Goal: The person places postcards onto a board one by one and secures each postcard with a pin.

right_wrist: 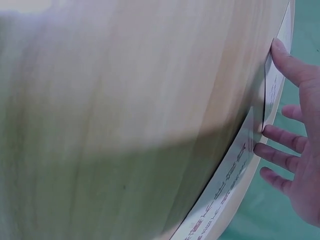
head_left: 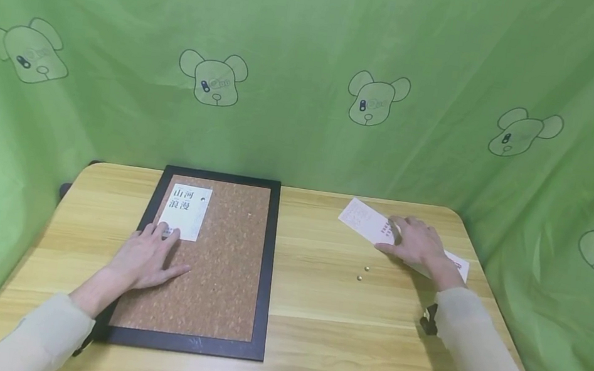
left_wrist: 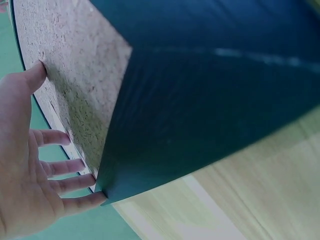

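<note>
At the table [head_left: 320, 347], the left hand [head_left: 147, 256] spreads its fingers over a corkboard [head_left: 227, 277]; the right [head_left: 417, 243] spans a card [head_left: 356, 218], grip unclear.

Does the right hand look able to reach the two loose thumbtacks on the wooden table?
Probably yes: the thumbtacks lie near the right hand, with only bare wooden table between.

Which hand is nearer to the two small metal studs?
Right. The right hand touches the cards, beyond the studs to their right; the left hand rests on the corkboard, farther to their left.
</note>
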Available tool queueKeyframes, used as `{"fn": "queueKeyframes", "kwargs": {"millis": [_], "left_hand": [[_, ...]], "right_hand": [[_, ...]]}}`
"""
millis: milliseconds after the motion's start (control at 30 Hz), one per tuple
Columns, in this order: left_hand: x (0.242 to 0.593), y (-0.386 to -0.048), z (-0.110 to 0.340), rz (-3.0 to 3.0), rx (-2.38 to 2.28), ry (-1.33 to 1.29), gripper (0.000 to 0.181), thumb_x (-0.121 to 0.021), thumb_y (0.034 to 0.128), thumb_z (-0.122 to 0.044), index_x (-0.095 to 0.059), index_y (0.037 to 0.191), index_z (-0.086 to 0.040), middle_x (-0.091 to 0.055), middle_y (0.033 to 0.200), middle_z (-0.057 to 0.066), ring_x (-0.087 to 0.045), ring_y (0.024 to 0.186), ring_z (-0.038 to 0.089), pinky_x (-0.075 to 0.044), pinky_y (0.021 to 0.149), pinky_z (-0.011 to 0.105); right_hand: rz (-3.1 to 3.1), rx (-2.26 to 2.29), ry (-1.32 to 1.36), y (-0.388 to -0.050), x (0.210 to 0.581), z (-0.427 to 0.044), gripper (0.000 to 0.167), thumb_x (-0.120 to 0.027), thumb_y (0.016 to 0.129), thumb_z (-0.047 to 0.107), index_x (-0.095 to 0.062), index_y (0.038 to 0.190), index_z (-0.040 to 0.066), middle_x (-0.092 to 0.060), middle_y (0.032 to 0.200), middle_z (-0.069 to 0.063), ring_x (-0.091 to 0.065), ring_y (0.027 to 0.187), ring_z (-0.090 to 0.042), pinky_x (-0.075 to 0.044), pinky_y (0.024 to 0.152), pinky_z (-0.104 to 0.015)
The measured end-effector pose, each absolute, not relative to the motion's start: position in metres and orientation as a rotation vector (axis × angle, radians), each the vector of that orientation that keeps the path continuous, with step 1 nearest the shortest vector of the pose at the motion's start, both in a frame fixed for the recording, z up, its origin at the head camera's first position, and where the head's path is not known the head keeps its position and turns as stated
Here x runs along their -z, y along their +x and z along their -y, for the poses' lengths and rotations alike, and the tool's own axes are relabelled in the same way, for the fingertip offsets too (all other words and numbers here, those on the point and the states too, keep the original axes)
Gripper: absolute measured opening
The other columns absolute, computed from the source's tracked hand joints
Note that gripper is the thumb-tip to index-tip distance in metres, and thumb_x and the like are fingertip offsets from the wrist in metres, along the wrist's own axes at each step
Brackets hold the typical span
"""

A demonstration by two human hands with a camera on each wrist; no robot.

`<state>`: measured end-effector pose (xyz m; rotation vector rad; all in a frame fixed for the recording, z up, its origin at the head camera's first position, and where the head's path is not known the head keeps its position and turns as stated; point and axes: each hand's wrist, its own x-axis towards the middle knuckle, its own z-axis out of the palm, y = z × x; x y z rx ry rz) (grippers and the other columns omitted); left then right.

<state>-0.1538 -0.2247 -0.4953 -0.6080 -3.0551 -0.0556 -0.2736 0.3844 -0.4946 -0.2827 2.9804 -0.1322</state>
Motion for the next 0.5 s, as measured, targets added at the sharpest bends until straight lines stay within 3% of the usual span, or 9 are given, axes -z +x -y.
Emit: {"fn": "queueKeyframes", "kwargs": {"millis": [300,500], "left_hand": [[0.4957,-0.1532,0.2244,3.043,0.048,-0.617,0.08,-0.068,0.0913,-0.067,-0.062,0.137,-0.001,-0.063,0.121,0.029,-0.064,0.106,0.044,-0.06,0.084,0.059],[0.4968,-0.153,0.2247,3.037,0.044,-0.618,0.08,-0.068,0.0911,-0.067,-0.062,0.136,-0.001,-0.063,0.121,0.029,-0.064,0.105,0.044,-0.06,0.083,0.058]], "right_hand": [[-2.964,0.113,-0.301,-0.2752,0.4911,-0.3809,0.101,-0.071,0.087,0.071,-0.043,0.159,0.006,-0.048,0.151,-0.037,-0.053,0.132,-0.058,-0.039,0.11,-0.078],[-2.966,0.114,-0.314,-0.278,0.4913,-0.3811,0.103,-0.074,0.085,0.072,-0.044,0.158,0.006,-0.052,0.144,-0.035,-0.061,0.118,-0.05,-0.049,0.099,-0.073]]}}
